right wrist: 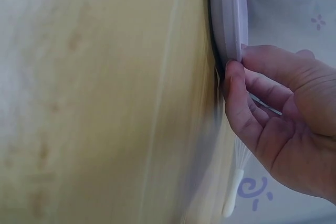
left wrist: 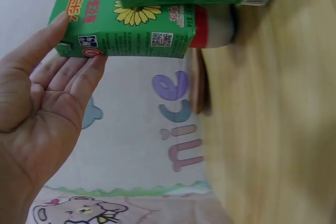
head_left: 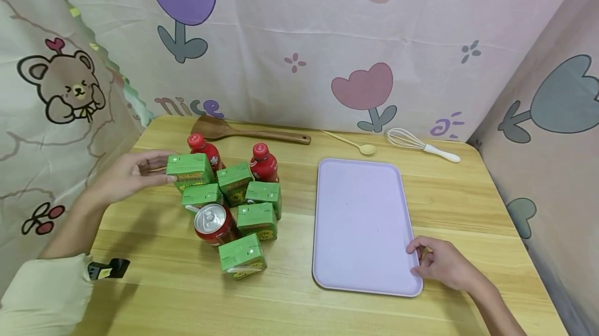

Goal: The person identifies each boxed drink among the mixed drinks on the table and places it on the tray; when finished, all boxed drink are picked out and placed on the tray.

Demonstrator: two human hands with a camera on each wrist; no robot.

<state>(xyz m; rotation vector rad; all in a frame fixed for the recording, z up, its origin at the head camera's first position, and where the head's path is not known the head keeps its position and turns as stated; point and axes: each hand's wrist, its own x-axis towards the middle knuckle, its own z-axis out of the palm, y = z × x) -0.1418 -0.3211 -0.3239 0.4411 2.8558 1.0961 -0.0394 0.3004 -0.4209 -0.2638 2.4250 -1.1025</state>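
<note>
My left hand [head_left: 133, 173] grips the end of a green drink carton [head_left: 189, 167], thumb on one side and fingers on the other. In the left wrist view that carton [left wrist: 136, 30] shows a yellow flower print, and another green carton overlaps it. More green cartons [head_left: 242, 254] stand close together on the table, around a red soda can [head_left: 214, 221]. Behind them are two bottles with red caps, one near the held carton [head_left: 198, 143] and one further right [head_left: 264, 163]. My right hand [head_left: 442, 263] pinches the right rim of a flat lilac tray [head_left: 362, 221] between thumb and fingers.
Along the back of the wooden table [head_left: 290, 305] lie a wooden spatula [head_left: 262, 134], a small yellow spoon [head_left: 366, 149] and a whisk [head_left: 440, 153] with a white handle. A printed cloth [head_left: 281, 39] hangs behind the table and at both sides.
</note>
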